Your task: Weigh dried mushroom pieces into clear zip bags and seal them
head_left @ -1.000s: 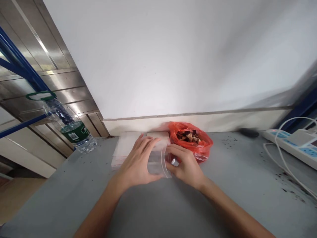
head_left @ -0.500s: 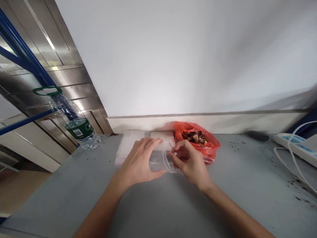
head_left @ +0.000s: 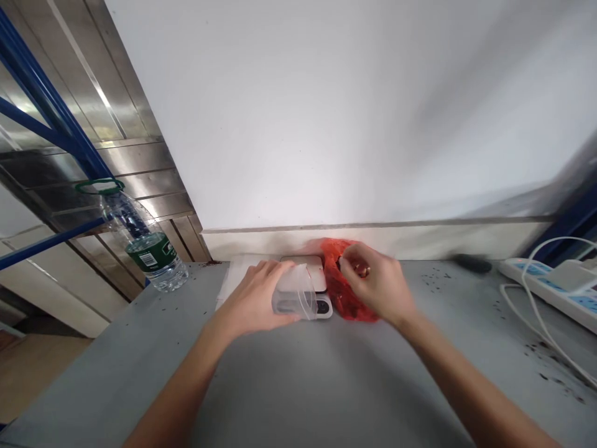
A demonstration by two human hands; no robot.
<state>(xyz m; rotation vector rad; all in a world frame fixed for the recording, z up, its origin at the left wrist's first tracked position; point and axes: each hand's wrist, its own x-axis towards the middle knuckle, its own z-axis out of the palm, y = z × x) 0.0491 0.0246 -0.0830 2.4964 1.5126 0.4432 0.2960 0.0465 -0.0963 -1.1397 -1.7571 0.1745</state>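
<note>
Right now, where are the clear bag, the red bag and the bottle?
Clear bag (head_left: 293,292): head view, on its see-through side.
Red bag (head_left: 342,297): head view, on its front.
Bottle (head_left: 152,252): head view, on its green label.

Ok, so the right hand is now pulled off the see-through bag and parked over the red bag, and the scale's dark panel is uncovered.

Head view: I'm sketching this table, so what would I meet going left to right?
Bottle → left hand → clear bag → red bag → right hand → blurred dark object → power strip.
</note>
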